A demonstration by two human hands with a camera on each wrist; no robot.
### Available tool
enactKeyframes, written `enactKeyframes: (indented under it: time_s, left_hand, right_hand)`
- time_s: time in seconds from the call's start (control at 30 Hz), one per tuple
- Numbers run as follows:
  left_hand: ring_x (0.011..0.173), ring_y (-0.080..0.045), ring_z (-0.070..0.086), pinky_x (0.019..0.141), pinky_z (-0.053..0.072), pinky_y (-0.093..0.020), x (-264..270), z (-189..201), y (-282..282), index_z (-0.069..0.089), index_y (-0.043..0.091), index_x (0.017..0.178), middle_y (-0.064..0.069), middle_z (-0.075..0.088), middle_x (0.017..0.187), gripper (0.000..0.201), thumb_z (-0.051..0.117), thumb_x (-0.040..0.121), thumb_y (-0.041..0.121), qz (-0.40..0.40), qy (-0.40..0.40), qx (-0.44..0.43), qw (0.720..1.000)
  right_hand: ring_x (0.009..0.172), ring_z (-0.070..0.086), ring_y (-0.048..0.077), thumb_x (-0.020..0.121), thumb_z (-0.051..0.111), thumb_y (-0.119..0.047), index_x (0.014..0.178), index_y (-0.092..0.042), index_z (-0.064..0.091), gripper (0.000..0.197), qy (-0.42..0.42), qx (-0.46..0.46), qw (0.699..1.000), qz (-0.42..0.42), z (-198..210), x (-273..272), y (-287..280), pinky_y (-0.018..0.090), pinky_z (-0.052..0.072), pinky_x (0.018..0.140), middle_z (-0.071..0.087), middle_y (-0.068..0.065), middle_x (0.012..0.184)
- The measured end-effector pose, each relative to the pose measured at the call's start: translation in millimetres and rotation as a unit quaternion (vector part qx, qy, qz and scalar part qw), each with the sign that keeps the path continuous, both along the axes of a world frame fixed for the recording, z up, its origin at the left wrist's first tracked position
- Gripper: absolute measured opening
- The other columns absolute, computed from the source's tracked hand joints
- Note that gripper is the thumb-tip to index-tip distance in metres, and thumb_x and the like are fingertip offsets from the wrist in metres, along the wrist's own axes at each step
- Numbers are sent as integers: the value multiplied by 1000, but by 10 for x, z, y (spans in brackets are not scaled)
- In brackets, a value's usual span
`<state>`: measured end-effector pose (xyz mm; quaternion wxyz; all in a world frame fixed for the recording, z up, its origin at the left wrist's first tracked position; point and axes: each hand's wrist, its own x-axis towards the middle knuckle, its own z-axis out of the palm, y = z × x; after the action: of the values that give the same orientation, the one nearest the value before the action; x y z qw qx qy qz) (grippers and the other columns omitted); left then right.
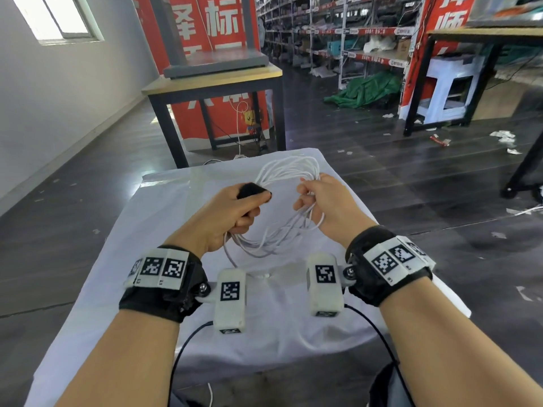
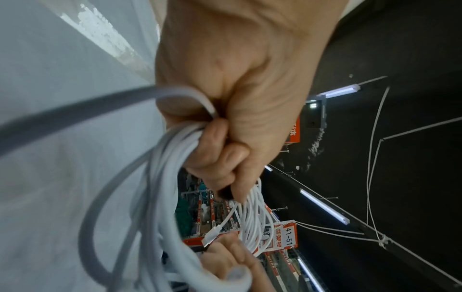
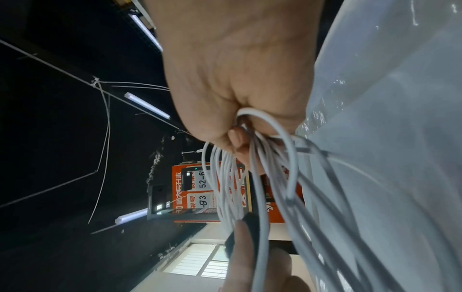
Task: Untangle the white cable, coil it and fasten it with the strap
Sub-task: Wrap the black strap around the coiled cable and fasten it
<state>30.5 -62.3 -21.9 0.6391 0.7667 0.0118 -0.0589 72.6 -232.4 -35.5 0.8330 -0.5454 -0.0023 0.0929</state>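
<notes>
Warehouse aisle: dark plank floor (image 1: 382, 177) with paper scraps, stocked shelving (image 1: 338, 33) at the back, red banners (image 1: 217, 27), a wooden-topped table (image 1: 211, 80) with a grey slab on it, green tarp (image 1: 367, 89) on the floor. Up front, a small table under a white cloth (image 1: 123, 259). Above the cloth, white cable (image 1: 282, 230) gathered in loose loops between both hands. Left hand (image 1: 232, 212) clamped on the near side of the loops, black strap (image 1: 251, 190) pinched under the thumb; strap mostly hidden, length and fastening unreadable. Right hand (image 1: 326, 204) curled round the far side of the bundle, one connector end visible by its fingers in the left wrist view. Loop count unclear, strands overlapping. Wrist views tilted and blurred, mostly palm and cable.
</notes>
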Motion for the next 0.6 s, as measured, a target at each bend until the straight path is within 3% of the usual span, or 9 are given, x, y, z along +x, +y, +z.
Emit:
enactKeyframes:
  time_s: [0.03,0.1,0.2,0.27,0.33,0.4,0.5,0.6]
  left_hand:
    - [41,-4,28,35,21,-13,-3,-4,-6,58,9,99,3,41,61,14,57,95,23,-7,12,2,1000]
    - [40,-3,28,35,21,-13,-1,-22,-7,59,8,101,2,41,61,16,56,96,23,2,10,-15,1000]
    - [42,-3,29,36,22,-13,15,-33,24,59,9,101,4,43,61,16,55,96,24,46,-17,-100,994]
    - [42,-3,30,36,22,-13,25,-26,35,58,10,101,5,43,61,16,54,97,25,72,-23,-176,981]
    - [42,-2,30,34,22,-12,40,-12,13,58,10,101,5,44,60,16,55,96,25,100,-27,-237,966]
    - [41,-2,31,34,23,-12,49,-10,-30,58,12,100,5,44,60,14,56,95,26,129,-37,-267,954]
    - [42,-2,32,38,22,-13,75,-44,-77,60,17,95,8,44,59,13,56,96,30,153,-48,-284,945]
    - [43,-2,33,44,22,-16,105,-74,-74,61,18,98,9,45,58,15,56,95,32,167,-58,-287,942]
  right_hand:
    - [49,39,14,98,42,-3,97,-10,43,7,-4,-12,1000,-6,6,2,-2,22,45,45,44,5,70]
    - [53,37,14,98,43,-5,102,-10,42,6,-16,-31,999,2,10,-4,1,21,41,45,44,5,73]
    - [62,57,15,96,51,-10,107,-10,47,12,-31,-54,996,64,-9,-16,-11,26,52,62,57,5,81]
    - [84,66,16,93,59,-18,111,-14,52,20,-29,-91,990,104,-58,-18,-33,31,49,74,67,2,87]
    - [94,66,18,91,61,-22,108,-14,56,20,-21,-102,988,117,-92,-23,-29,32,45,76,70,1,86]
    - [91,68,21,92,60,-15,102,-9,60,12,-5,-72,990,119,-93,-40,3,34,47,80,69,6,84]
    - [63,64,20,95,49,0,97,0,58,8,37,69,992,96,-46,-65,69,39,57,80,57,10,72]
    - [55,54,16,98,51,-20,98,-2,57,18,54,87,991,85,-4,-68,98,35,58,69,53,6,68]
